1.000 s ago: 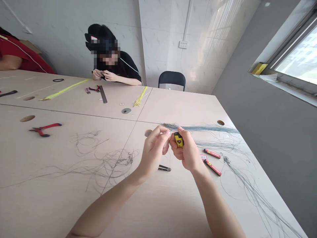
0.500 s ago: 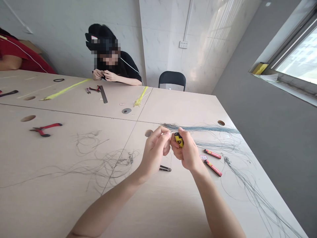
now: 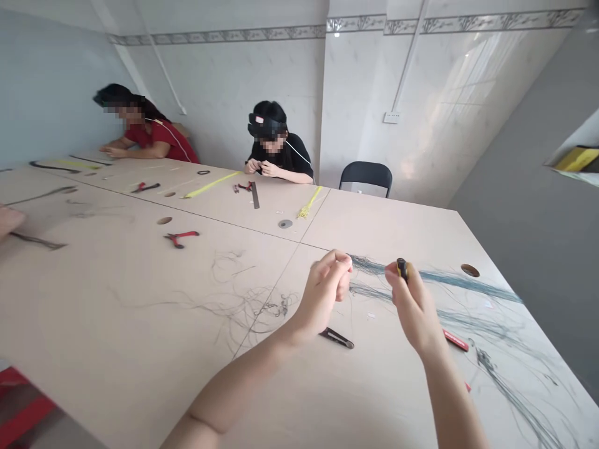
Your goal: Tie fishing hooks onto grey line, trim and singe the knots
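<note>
My left hand [image 3: 327,284] is raised over the middle of the table, thumb and fingertips pinched together; whatever is in the pinch is too fine to make out. To its right, my right hand [image 3: 412,296] is closed around a small black-and-yellow lighter [image 3: 402,269], its top showing beside the thumb. A gap separates the two hands. Beyond and between them lie bundles of thin blue-grey strands [image 3: 461,282]. A pair of black thread snips [image 3: 337,337] rests on the table below my left hand. By my right forearm is a red lighter [image 3: 456,340], partly covered.
Loose, tangled strands [image 3: 243,312] spread to the left. Farther off are red-handled pliers [image 3: 180,238], a yellow bundle [image 3: 309,202] and a dark ruler [image 3: 255,195]. Two people sit across the table, and another person's hand [image 3: 8,219] shows at the left edge. A black chair [image 3: 365,178] stands opposite.
My hands have moved apart, the right one going rightward with the lighter, which has turned. The view has swung left and up, bringing more of the table and the second person into sight.
</note>
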`<state>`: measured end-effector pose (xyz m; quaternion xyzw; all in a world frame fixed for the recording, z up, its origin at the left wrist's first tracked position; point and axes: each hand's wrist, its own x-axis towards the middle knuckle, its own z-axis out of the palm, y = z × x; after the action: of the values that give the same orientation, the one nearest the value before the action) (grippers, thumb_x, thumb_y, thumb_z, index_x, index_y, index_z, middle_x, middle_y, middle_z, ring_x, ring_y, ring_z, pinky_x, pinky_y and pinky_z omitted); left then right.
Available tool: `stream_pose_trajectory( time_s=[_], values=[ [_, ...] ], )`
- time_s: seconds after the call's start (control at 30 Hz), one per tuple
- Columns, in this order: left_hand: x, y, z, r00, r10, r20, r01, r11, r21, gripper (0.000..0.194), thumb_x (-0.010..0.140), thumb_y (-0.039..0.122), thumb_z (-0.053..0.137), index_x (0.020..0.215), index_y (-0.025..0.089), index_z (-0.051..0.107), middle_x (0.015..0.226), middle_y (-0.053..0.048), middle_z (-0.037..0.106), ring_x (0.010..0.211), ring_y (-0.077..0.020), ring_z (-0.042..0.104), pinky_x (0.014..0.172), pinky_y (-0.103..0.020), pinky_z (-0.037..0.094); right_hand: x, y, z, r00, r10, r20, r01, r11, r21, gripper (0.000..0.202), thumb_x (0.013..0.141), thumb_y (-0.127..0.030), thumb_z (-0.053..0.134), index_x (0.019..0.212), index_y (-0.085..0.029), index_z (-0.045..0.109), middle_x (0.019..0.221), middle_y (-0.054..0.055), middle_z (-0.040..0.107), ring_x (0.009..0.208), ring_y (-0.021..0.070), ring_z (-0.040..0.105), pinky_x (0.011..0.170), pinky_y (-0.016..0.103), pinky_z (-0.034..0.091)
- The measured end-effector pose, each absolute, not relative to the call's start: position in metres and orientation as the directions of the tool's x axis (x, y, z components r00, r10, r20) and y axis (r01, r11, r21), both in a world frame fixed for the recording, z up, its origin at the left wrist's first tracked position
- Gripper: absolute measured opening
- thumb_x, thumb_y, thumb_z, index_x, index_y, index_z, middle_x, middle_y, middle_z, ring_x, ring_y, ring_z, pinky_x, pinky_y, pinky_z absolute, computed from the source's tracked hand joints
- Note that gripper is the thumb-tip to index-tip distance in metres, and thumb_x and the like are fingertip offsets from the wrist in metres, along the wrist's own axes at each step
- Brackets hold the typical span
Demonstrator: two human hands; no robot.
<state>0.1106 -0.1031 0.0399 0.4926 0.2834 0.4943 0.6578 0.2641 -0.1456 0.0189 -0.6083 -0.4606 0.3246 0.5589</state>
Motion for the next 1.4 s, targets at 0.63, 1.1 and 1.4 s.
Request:
stream_pose_trajectory(
  time_s=[0.63, 1.1, 1.4],
  values=[
    [0.068, -0.099, 0.074, 0.082, 0.977, 0.199, -0.481, -0.136, 0.866, 0.021, 0.086, 0.023, 0.057, 0.067, 0.019, 0.048, 0.056, 0.01, 0.016, 0.046, -0.0051, 0.012, 0.041, -0.017, 0.016, 0.301, -0.223, -0.145, -0.068, 0.9, 0.43, 0.944, 0.197, -0.263, 0.039, 0.105, -0.044, 0.036, 0.124, -0.025, 0.064, 0.1, 0.009, 0.067, 0.088, 0.0239, 0.062, 0.075, 0.036, 0.053],
    [0.064, -0.098, 0.076, 0.069, 0.973, 0.222, -0.426, -0.172, 0.888, 0.02, 0.083, 0.021, 0.056, 0.066, 0.019, 0.049, 0.055, 0.009, 0.015, 0.043, -0.0053, 0.013, 0.039, -0.018, 0.017, 0.359, -0.157, -0.116, 0.242, 0.917, 0.318, 0.947, -0.152, -0.284, 0.042, 0.089, -0.049, 0.062, 0.123, -0.025, 0.07, 0.125, 0.013, 0.061, 0.111, 0.033, 0.052, 0.093, 0.049, 0.044],
    [0.061, -0.096, 0.077, 0.086, 0.975, 0.203, -0.402, -0.152, 0.903, 0.019, 0.082, 0.024, 0.057, 0.066, 0.02, 0.048, 0.055, 0.009, 0.015, 0.044, -0.0056, 0.011, 0.039, -0.019, 0.016, 0.389, -0.136, -0.115, 0.271, 0.957, 0.101, 0.905, -0.217, -0.367, 0.031, 0.085, -0.053, 0.062, 0.104, -0.034, 0.078, 0.123, 0.005, 0.066, 0.121, 0.0352, 0.046, 0.097, 0.05, 0.038]
  ],
)
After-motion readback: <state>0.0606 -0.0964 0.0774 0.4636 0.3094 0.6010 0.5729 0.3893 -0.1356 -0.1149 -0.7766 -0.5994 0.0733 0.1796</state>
